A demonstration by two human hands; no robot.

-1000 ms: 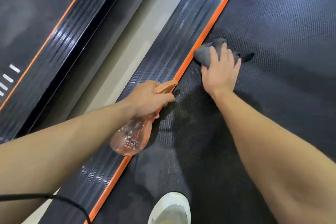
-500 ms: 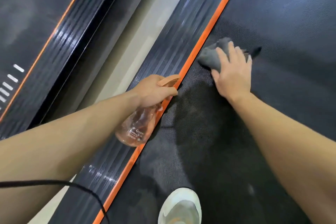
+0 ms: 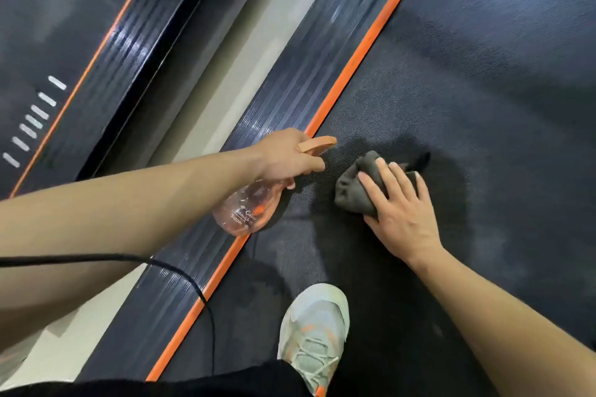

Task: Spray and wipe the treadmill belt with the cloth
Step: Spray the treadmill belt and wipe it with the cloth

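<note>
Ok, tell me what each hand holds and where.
Left hand grips the spray bottle at its neck; right hand presses the cloth onto the belt, fingers on top.

Can't read the blurred print on the spray bottle (image 3: 248,206) or see its neck inside the left hand (image 3: 287,155); see only the left part of the cloth (image 3: 351,190) beside the right hand (image 3: 400,216); lose the heel of the shoe (image 3: 316,325) under trousers (image 3: 225,380)

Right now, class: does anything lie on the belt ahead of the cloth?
Nothing visible does. The shoe stands on the belt behind the right hand pressing the cloth; the left hand holds the spray bottle alongside.
</note>
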